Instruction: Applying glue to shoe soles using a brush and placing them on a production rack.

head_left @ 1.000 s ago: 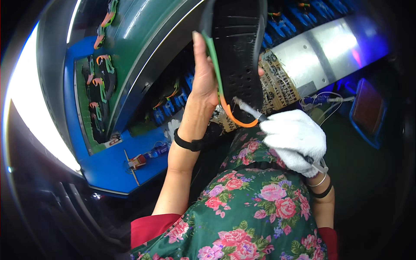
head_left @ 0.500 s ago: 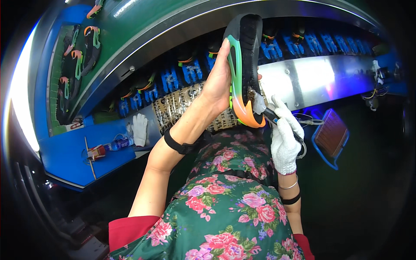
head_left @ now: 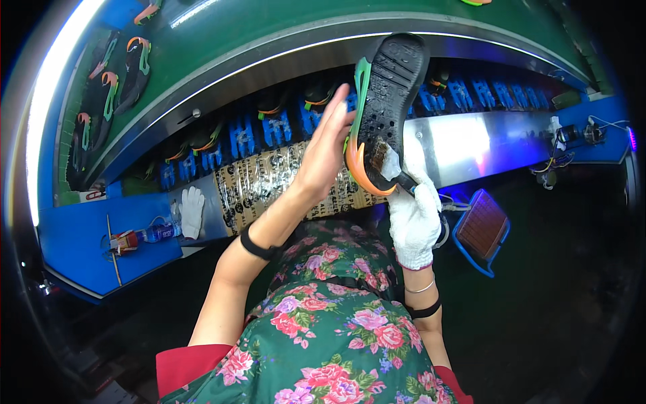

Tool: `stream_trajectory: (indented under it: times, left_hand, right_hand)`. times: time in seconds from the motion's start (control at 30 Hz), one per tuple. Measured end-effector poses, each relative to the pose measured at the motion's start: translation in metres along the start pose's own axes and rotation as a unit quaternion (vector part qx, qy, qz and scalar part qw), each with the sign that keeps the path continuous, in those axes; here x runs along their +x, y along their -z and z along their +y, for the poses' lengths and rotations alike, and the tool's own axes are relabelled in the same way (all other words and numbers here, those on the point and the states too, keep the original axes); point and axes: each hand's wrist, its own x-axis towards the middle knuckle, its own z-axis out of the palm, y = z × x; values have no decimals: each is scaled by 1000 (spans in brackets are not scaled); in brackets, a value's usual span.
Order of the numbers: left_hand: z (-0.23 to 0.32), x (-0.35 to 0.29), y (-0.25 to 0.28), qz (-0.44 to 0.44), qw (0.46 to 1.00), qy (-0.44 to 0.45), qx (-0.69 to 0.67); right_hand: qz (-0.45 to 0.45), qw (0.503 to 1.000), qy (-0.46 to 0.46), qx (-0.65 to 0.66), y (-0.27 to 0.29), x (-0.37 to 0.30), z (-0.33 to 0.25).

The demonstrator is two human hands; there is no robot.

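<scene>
Upright before me is a black shoe sole (head_left: 389, 87), its holed, glossy face turned up and a green-to-orange rim along its left edge. My bare left hand (head_left: 326, 151) supports it at that rim, fingers nearly straight, some tips hidden behind the edge. In a white knitted glove, my right hand (head_left: 414, 219) is closed round the dark handle of a brush (head_left: 382, 159). The brush has brown bristles and a whitish wrap, and its bristles touch the sole's near, orange-rimmed end. Gloved fingers partly cover the handle.
A taped cardboard strip (head_left: 259, 182) and shiny metal ledge (head_left: 484, 145) front a row of blue holders (head_left: 276, 130). More soles (head_left: 134, 74) lie on the green surface at left. A blue side table (head_left: 74, 232) bears a bottle (head_left: 160, 232) and spare glove (head_left: 192, 212).
The sole has turned from edge-on to show its broad face. My left fingers have straightened along its rim. My right hand and brush have shifted left as the view moved.
</scene>
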Motion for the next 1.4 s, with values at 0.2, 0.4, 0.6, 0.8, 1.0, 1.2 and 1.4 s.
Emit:
stream_trajectory:
  times: [0.2, 0.4, 0.6, 0.8, 1.0, 1.2, 1.4]
  left_hand:
    - [-9, -46, 21, 8, 950, -183, 254]
    - [-16, -50, 25, 37, 920, -227, 317]
    - [-11, -44, 21, 38, 946, -177, 268]
    - [11, -19, 27, -7, 985, -50, 166]
    - [89, 55, 43, -38, 985, -145, 87]
    - [147, 98, 115, 99, 491, -298, 812]
    - [172, 100, 132, 37, 357, -267, 895]
  right_hand:
    - [72, 936, -149, 311, 1, 10, 4]
    - [43, 910, -155, 383, -14, 21, -31]
    - [36, 922, -133, 361, -10, 18, -26]
    - [47, 921, -140, 361, -10, 14, -27]
    - [36, 918, -135, 372, -17, 12, -9]
    - [48, 942, -121, 311, -24, 15, -16]
    - [55, 987, -70, 136, -13, 7, 7]
